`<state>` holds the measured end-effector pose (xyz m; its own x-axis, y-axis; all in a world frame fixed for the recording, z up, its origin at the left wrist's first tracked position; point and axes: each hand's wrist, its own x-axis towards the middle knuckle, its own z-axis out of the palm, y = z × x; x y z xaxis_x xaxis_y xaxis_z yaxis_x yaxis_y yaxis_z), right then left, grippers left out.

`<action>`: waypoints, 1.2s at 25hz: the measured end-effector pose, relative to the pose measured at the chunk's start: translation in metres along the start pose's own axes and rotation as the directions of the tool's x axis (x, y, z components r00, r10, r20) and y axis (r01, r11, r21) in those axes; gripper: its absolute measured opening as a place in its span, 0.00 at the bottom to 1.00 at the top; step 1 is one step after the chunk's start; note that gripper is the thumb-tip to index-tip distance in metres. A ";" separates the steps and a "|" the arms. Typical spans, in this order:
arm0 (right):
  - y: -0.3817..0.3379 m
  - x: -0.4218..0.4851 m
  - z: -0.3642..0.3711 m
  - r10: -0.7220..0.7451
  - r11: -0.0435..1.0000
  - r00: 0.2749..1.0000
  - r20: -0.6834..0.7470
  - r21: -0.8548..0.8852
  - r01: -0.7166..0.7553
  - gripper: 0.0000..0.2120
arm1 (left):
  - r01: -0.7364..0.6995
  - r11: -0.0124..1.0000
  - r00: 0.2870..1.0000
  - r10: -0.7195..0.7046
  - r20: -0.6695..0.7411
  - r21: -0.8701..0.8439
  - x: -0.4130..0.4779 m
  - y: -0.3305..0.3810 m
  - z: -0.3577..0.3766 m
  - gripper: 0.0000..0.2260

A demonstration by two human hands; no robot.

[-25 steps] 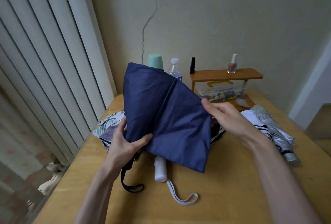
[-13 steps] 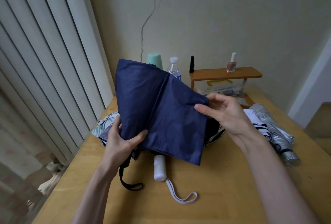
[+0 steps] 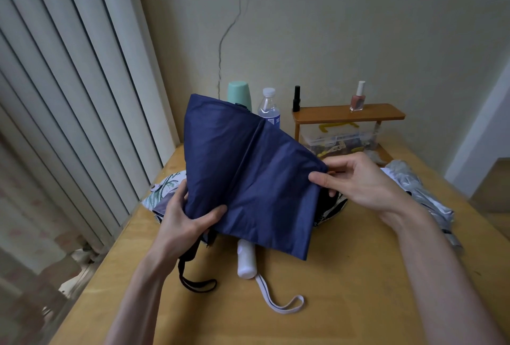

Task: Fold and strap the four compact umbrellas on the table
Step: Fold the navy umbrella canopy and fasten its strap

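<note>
Nearest, white plastic umbrella handle (image 3: 246, 262) lay on yellow wooden table (image 3: 345, 311). Above it, navy blue fabric compact umbrella (image 3: 248, 173) held up off table: left hand (image 3: 182, 223) gripped its lower left edge, right hand (image 3: 358, 179) pinched right fold. Behind: leaf-print white umbrella (image 3: 162, 190) left, crumpled silver umbrella (image 3: 422, 195) right.

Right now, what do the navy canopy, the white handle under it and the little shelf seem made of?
Navy canopy: thin matte fabric, likely synthetic; it creases and drapes. White handle: probably plastic, smooth with soft sheen. Little shelf: wood or wood-look, glossy orange-brown top.
</note>
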<state>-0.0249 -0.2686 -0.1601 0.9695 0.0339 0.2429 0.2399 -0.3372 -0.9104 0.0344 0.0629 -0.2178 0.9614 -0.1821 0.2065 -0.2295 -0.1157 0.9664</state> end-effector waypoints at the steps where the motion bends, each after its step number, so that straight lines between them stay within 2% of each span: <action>1: 0.001 0.001 0.000 0.016 1.000 0.999 -0.044 0.018 -0.015 0.13 | 0.001 1.000 1.000 -0.001 -0.003 -0.004 0.000 0.000 0.001 0.31; 5: 0.003 0.002 -0.004 0.064 0.992 0.984 -0.167 0.119 -0.045 0.15 | 0.002 1.000 1.000 -0.003 -0.027 -0.010 0.000 0.000 0.004 0.30; 10: 0.002 -0.003 -0.008 0.130 0.978 0.992 0.004 0.166 -0.128 0.13 | 0.016 1.000 1.000 -0.016 0.002 -0.001 0.000 -0.001 -0.002 0.33; 14: 0.008 0.000 -0.005 0.120 0.949 0.992 -0.049 0.299 -0.100 0.11 | 0.045 0.999 0.999 -0.045 0.021 -0.011 -0.001 -0.003 -0.006 0.35; 17: 0.006 0.009 0.009 0.015 0.988 0.989 -0.144 0.156 0.008 0.09 | 0.026 0.999 1.000 -0.026 -0.016 -0.023 0.000 -0.005 -0.001 0.32; 21: 0.004 0.019 0.033 -0.114 0.993 0.966 -0.230 -0.051 0.105 0.13 | -0.008 1.000 0.998 0.008 -0.062 0.000 0.003 -0.009 0.012 0.23; 27: 0.013 0.017 0.010 -0.077 0.992 0.954 -0.291 -0.119 0.043 0.03 | -0.058 0.998 0.994 0.061 -0.091 0.036 0.006 -0.009 0.009 0.27; 30: 0.014 0.018 0.009 -0.068 0.992 0.965 -0.252 -0.121 0.039 0.01 | -0.076 0.996 0.994 0.079 -0.073 0.043 0.006 -0.009 0.008 0.30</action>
<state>-0.0034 -0.2645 -0.1711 0.9068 -0.1810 0.3808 0.2692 -0.4465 -0.8533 0.0412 0.0546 -0.2264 0.9489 -0.1187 0.2924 -0.3078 -0.1437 0.9405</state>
